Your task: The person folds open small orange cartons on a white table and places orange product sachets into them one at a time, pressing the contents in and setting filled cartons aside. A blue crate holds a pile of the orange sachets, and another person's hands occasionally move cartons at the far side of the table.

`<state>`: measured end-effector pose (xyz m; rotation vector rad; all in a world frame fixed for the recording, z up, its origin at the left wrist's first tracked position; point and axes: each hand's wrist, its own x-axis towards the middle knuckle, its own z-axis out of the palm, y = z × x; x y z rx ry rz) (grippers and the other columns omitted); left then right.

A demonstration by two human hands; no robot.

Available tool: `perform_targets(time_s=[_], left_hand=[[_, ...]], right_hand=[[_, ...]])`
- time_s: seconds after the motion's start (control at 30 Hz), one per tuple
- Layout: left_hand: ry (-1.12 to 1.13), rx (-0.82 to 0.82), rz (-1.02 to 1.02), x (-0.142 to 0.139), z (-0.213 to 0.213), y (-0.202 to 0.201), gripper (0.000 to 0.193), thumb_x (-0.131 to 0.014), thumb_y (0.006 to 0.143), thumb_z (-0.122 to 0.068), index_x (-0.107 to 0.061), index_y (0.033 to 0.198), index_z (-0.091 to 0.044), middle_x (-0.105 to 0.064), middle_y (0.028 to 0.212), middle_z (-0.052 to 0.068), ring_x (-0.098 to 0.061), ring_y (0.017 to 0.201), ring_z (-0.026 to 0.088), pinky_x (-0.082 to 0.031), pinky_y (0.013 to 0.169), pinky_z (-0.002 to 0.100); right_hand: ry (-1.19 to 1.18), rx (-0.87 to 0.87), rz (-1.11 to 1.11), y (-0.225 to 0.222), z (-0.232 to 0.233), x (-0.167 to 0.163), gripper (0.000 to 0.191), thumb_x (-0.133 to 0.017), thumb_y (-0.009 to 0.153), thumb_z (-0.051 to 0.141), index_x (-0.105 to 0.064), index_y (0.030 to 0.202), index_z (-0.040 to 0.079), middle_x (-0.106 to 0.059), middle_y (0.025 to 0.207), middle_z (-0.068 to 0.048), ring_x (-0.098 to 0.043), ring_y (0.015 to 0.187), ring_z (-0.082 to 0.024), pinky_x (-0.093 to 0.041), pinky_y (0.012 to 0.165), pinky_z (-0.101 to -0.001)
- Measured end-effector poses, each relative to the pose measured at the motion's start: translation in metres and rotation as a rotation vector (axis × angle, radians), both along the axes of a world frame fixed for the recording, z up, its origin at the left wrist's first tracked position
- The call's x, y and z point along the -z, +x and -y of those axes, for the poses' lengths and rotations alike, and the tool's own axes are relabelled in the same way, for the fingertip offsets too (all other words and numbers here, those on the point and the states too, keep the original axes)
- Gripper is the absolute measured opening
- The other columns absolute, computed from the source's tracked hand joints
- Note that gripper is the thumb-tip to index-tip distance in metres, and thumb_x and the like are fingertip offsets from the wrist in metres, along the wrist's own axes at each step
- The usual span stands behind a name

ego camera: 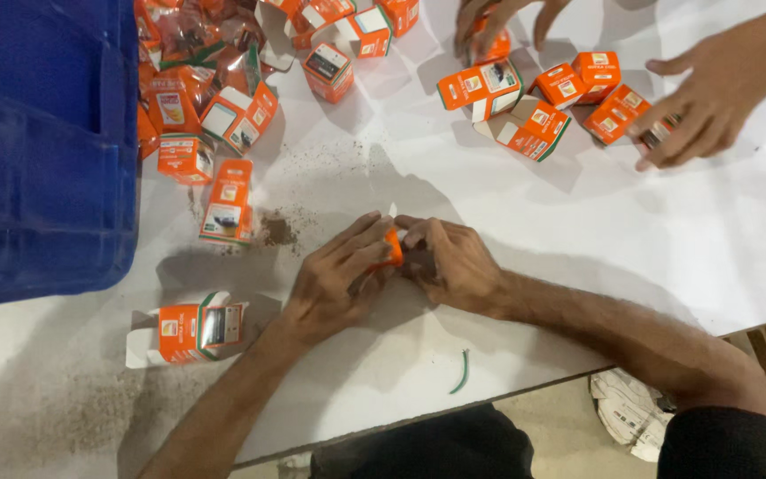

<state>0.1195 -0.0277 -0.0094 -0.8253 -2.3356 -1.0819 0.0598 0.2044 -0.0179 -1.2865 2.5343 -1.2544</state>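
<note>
— What's at the far left?
— A blue crate point(42, 142).
— And mid-frame?
— The left hand point(334, 284) and right hand point(449, 262) both clasp one small orange box point(393, 248) just above the white table point(578, 222).

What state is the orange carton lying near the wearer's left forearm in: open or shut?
Open. The orange carton lies on its side on the white table, its white end flaps spread outward at the left end.

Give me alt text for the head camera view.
A person's left hand and right hand together grip a small orange carton over a white table. More orange cartons lie scattered beside a blue crate, where another person's hands reach.
</note>
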Motion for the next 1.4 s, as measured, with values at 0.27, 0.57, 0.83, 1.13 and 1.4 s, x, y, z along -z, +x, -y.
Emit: perform_targets(time_s=[0.27, 0.57, 0.83, 1.13, 1.4], left_hand=[[-0.066, 0.013, -0.066, 0.006, 0.004, 0.003, 0.022, -0.078, 0.089, -0.006, -0.064, 0.106, 0.0, -0.06, 0.142, 0.023, -0.057, 0.137, 0.041, -0.054, 0.111, 0.045], [-0.344, -0.087, -0.134, -0.016, 0.003, 0.014, 0.023, -0.073, 0.086, -0.011, -0.066, 0.105, -0.002, -0.06, 0.138, 0.023, -0.051, 0.141, 0.041, -0.039, 0.12, 0.06], [-0.582, -1.063, 0.079, -0.047, 0.065, 0.017, 0.073, -0.077, 0.088, -0.046, -0.057, 0.134, 0.007, -0.064, 0.131, 0.031, -0.065, 0.103, 0.042, -0.055, 0.083, 0.052], [0.223, -0.164, 0.34, -0.037, 0.003, -0.002, 0.037, -0.066, 0.098, -0.027, -0.062, 0.123, -0.001, -0.063, 0.12, 0.023, -0.065, 0.11, 0.042, -0.055, 0.093, 0.044], [-0.52, -1.022, 0.124, -0.041, 0.154, -0.15, 0.049, -0.081, 0.09, -0.031, -0.062, 0.116, 0.005, -0.071, 0.101, 0.025, -0.07, 0.093, 0.042, -0.056, 0.074, 0.051]], right_hand=[[-0.053, -0.025, -0.132, -0.004, 0.004, 0.001, 0.049, -0.078, 0.08, 0.002, -0.042, 0.113, 0.003, -0.067, 0.127, -0.026, -0.072, 0.1, -0.042, -0.063, 0.077, -0.0408], [0.084, -0.175, -0.211, -0.007, 0.015, -0.019, 0.082, -0.081, 0.08, 0.009, -0.039, 0.15, 0.001, -0.057, 0.136, -0.019, -0.059, 0.118, -0.039, -0.049, 0.1, -0.0486], [0.269, 0.404, -0.823, -0.044, -0.001, -0.042, 0.08, -0.082, 0.084, 0.026, -0.044, 0.151, 0.003, -0.04, 0.149, -0.029, -0.036, 0.142, -0.045, -0.033, 0.115, -0.0614], [-0.444, -0.253, 0.74, -0.003, 0.011, -0.002, 0.092, -0.059, 0.105, 0.043, 0.001, 0.163, 0.004, -0.036, 0.159, -0.021, -0.038, 0.148, -0.028, -0.031, 0.123, -0.0436], [0.011, 0.016, 0.253, -0.013, 0.006, -0.013, 0.079, -0.058, 0.102, 0.022, -0.007, 0.158, -0.002, -0.036, 0.151, -0.025, -0.046, 0.133, -0.037, -0.044, 0.108, -0.0428]])
